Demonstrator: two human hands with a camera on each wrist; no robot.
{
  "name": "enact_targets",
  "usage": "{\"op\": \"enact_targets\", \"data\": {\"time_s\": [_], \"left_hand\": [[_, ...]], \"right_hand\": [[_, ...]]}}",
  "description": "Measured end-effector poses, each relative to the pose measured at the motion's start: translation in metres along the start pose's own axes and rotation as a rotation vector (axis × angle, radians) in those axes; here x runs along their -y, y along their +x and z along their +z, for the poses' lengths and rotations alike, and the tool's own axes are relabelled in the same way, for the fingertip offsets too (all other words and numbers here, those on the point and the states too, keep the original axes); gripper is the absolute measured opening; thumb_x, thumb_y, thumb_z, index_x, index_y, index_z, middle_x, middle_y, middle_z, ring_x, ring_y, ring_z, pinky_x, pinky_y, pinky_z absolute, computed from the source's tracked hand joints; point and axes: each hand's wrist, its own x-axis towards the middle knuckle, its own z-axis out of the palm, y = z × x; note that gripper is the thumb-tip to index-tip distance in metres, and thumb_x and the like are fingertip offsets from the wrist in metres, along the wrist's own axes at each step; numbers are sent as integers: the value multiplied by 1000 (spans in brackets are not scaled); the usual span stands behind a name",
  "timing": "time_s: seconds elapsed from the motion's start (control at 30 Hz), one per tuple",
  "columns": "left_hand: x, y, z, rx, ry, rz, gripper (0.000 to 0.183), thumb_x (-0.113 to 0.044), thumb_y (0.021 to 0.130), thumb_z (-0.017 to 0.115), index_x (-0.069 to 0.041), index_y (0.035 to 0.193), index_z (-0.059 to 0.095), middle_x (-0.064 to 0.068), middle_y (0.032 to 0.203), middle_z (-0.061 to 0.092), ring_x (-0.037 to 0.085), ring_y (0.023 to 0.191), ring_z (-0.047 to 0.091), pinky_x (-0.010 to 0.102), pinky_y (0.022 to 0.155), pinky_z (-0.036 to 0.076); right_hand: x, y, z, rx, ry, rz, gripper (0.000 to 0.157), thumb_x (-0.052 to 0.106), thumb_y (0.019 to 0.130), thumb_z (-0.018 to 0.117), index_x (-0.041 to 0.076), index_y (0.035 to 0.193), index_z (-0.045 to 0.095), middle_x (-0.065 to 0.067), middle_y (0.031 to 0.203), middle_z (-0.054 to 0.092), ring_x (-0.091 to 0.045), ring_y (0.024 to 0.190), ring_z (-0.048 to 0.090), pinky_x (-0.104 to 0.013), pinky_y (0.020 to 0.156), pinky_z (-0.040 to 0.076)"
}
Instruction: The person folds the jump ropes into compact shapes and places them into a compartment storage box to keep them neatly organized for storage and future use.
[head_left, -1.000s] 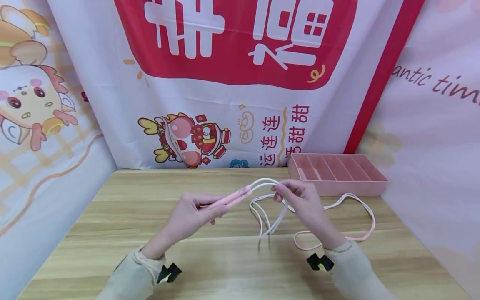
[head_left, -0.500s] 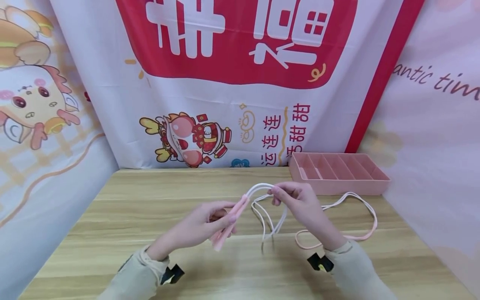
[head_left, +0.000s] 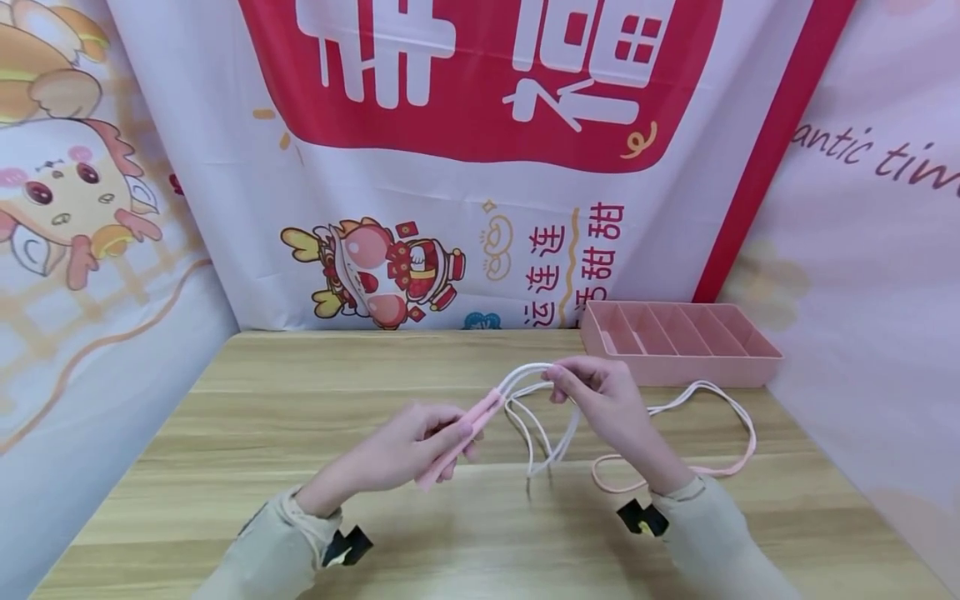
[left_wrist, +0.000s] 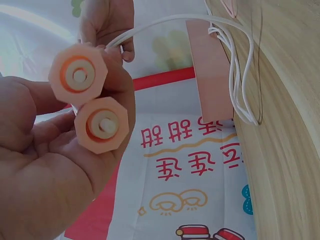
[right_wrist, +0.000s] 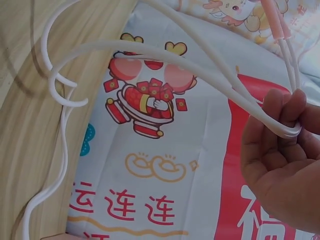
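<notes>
A skipping rope has two pink handles and a white cord. My left hand holds both handles side by side, slanting up to the right. Their octagonal ends face the left wrist camera. My right hand pinches the doubled cord between thumb and fingers, a short way from the handles. Past that pinch, loops of cord hang down toward the table. More of the rope, turning pink in a loop, lies on the table right of the right hand, partly hidden by the right forearm.
A pink divided box stands at the table's back right, against the printed cloth. Printed cloths also rise at the left and right sides. Wood-grain tabletop shows around both hands.
The left hand has moved a little right, and the handles have turned to a steeper slant within its fingers. The right hand keeps its pinch on the cord and has barely moved.
</notes>
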Motion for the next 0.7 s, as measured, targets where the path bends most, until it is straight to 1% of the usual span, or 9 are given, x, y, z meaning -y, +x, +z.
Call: {"op": "enact_targets", "data": {"time_s": [0.07,0.13,0.2,0.23,0.3,0.37,0.47,0.53,0.7], "left_hand": [[0,-1,-1,24,19,6,25,-32,105,48,-16,100,66,4,78,67,18,54,57,25,40,44],[0,-2,-1,19,41,12,25,-33,105,48,-16,99,66,4,78,66,16,53,54,24,40,43],[-1,-3,-1,-13,66,22,25,-34,104,50,-16,97,66,5,75,65,14,52,53,24,40,42],[-2,-2,-2,-37,81,31,27,-35,104,50,-16,95,66,6,74,63,13,51,51,24,39,41],[-4,-3,-3,-97,94,40,28,-34,104,50,-14,95,67,6,74,63,13,51,50,24,39,39],[-5,-3,-6,-159,109,53,27,-32,104,50,-13,99,68,4,75,63,15,54,51,24,41,41],[-8,-4,-10,-248,127,84,25,-27,104,51,-10,104,69,2,77,64,18,61,55,25,48,46],[-9,-6,-14,-308,160,114,23,-25,104,51,-10,102,69,1,77,64,19,64,57,25,51,48],[-12,-9,-24,-492,196,187,21,-25,103,54,-12,96,69,2,75,63,18,61,56,27,48,46]], "right_hand": [[-1,1,-1,-2,-19,-14,16,15,96,67,1,98,74,-5,70,65,-20,68,61,-24,57,46],[-3,1,-2,-7,-43,-31,14,16,94,68,3,97,75,-4,69,64,-24,65,58,-25,50,39],[-5,2,-4,-6,-65,-49,13,16,93,70,3,96,75,-3,68,64,-28,62,55,-26,44,35],[-5,2,-6,-6,-76,-57,12,16,93,70,5,95,75,-3,68,63,-29,60,54,-26,43,36],[-7,2,-9,6,-110,-88,8,15,92,71,9,94,75,0,70,63,-29,60,54,-26,44,40],[-9,3,-12,41,-149,-149,4,11,93,70,11,92,75,3,71,63,-24,62,56,-26,47,46],[-12,2,-17,100,-200,-242,8,6,93,68,12,93,73,6,75,63,-17,68,61,-27,58,53],[-13,3,-19,138,-212,-279,11,2,93,67,11,94,73,6,77,64,-15,70,62,-28,62,54],[-16,5,-24,190,-203,-246,11,0,93,66,8,96,73,4,76,65,-18,68,62,-27,58,51]]}}
